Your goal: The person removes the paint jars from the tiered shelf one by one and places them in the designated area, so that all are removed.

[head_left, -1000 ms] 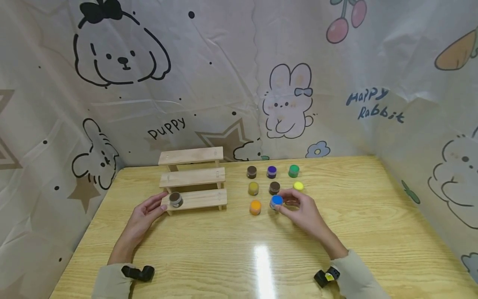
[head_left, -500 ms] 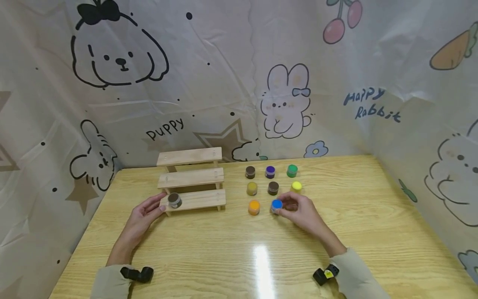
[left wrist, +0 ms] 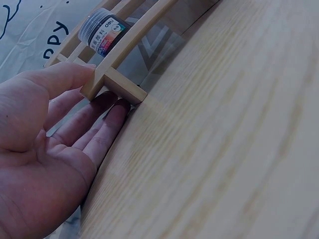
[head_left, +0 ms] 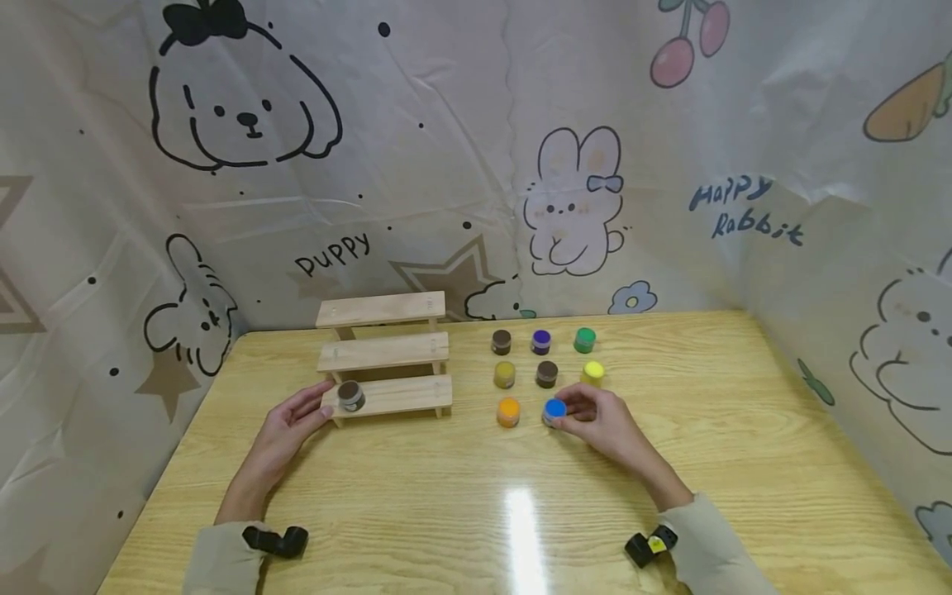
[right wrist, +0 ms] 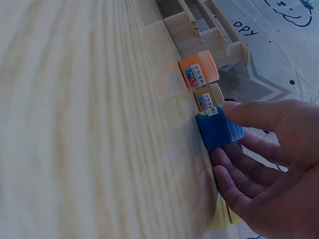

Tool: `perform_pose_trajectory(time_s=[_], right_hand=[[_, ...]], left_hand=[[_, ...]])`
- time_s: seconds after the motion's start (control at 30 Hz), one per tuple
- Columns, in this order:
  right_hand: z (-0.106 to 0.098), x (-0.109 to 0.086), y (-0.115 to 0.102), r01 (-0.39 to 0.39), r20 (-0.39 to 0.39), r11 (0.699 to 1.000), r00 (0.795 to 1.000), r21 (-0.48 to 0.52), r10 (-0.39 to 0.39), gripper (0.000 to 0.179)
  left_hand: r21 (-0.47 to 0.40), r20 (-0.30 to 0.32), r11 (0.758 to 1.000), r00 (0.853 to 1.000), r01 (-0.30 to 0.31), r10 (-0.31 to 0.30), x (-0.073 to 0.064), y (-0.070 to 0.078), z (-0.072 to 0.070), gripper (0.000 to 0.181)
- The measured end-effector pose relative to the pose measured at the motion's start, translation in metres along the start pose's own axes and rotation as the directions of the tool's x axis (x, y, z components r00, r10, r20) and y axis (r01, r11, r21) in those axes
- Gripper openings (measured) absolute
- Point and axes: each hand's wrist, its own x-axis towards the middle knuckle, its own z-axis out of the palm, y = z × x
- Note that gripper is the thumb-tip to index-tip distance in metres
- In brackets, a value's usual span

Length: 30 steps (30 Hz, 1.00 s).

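My right hand (head_left: 601, 418) pinches a small paint jar with a blue lid (head_left: 554, 411) between thumb and fingers. In the right wrist view, the blue jar (right wrist: 219, 128) stands on the tabletop, its label turned toward the camera. My left hand (head_left: 288, 428) grips the left end of a three-tier wooden stand (head_left: 402, 395); the left wrist view has the thumb on the lowest shelf's corner and the fingers curled beneath it. On that shelf, close to the thumb, sits a dark brown paint jar (left wrist: 102, 32) with a printed label.
Right of the stand are an orange jar (head_left: 509, 411), a mustard jar (head_left: 504, 375), dark brown jars (head_left: 546, 374), a purple jar (head_left: 540, 341), a green jar (head_left: 585, 340) and a yellow jar (head_left: 592, 373). A printed cloth (head_left: 446, 165) hangs behind the wooden table (head_left: 416, 504).
My right hand has come slightly down and nearer with the blue jar, which now lines up beside the orange one. The left hand stays at the stand.
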Motion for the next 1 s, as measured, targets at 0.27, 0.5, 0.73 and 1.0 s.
perform_pose_trajectory(time_s=[0.27,0.5,0.73,1.0], right_hand=[[-0.003,-0.001,-0.006,0.018,-0.015,1.000,1.000,-0.014,-0.018,0.036],[-0.005,0.002,-0.026,0.098,-0.077,0.995,0.992,0.018,-0.096,0.035],[0.005,0.008,-0.053,0.194,-0.073,0.976,0.980,0.098,-0.187,0.028],[0.030,0.021,-0.071,0.263,-0.023,0.954,0.965,0.146,-0.262,0.026]], left_hand=[[-0.003,0.001,1.000,1.000,0.005,-0.005,-0.001,0.001,0.001,0.056],[-0.013,0.008,1.000,1.000,-0.001,0.001,-0.002,0.002,0.000,0.055],[0.013,0.011,1.000,1.000,0.010,-0.010,-0.003,0.002,0.001,0.055],[0.027,0.004,0.999,1.000,0.020,-0.021,-0.002,0.003,0.001,0.056]])
